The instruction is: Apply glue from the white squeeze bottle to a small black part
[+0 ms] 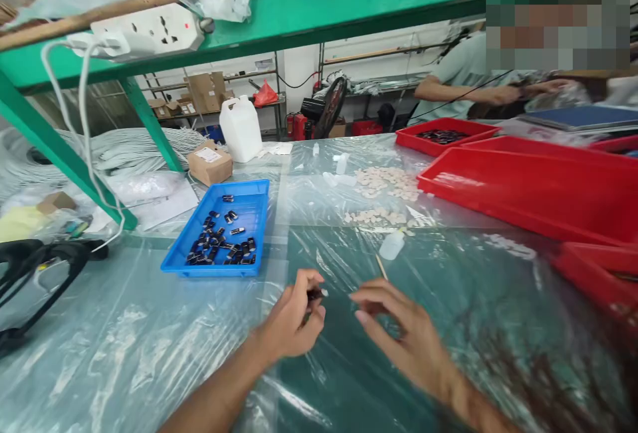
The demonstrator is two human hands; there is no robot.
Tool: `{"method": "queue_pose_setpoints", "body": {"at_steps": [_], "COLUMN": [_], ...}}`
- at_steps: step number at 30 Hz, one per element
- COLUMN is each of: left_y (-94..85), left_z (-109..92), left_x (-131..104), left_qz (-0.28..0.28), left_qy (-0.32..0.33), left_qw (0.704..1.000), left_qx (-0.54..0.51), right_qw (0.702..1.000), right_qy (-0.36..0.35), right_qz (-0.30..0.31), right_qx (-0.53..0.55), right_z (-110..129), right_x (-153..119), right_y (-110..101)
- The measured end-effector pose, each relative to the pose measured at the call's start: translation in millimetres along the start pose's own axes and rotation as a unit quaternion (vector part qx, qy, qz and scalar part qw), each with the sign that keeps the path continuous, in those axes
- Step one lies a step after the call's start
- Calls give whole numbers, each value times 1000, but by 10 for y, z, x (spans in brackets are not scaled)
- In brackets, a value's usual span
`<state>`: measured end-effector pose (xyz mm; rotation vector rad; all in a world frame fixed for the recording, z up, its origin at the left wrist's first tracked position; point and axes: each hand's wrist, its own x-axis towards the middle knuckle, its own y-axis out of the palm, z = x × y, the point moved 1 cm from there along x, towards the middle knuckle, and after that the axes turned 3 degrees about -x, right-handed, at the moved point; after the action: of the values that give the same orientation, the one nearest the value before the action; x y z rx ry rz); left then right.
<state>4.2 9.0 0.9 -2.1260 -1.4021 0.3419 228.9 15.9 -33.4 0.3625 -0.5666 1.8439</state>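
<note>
The left hand (294,323) has its fingers closed on a small, dark, apparently cylindrical piece (314,295) of unclear material, its long axis roughly crosswise and pale end toward the right hand (415,328), farther off rightward, thumb and fingertips apart.

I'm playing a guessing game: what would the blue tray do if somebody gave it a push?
The blue tray would probably slide rather than tip, because it is wide and low and sits on a shiny plastic sheet. Its straight walls look stiff, so it likely won't flop. The little black pieces lie loose, so they might skid about inside.
</note>
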Motion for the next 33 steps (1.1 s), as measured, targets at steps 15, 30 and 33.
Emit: {"method": "queue_pose_setpoints", "body": {"at_steps": [15,30,33], "left_y": [189,189,184], "left_z": [-189,-182,-176], "left_x": [-15,-21,-2], "left_qz": [2,18,20], "left_qy": [137,176,179], "left_qw": [976,962,960], "left_qx": [167,206,213], "right_qw": [999,998,997], "right_qy": [-41,0,11], "right_qz": [-12,32,37], "right_qx": [17,60,61], "right_z": [86,121,116], "right_x": [14,11,4], "right_y": [133,81,74]}}
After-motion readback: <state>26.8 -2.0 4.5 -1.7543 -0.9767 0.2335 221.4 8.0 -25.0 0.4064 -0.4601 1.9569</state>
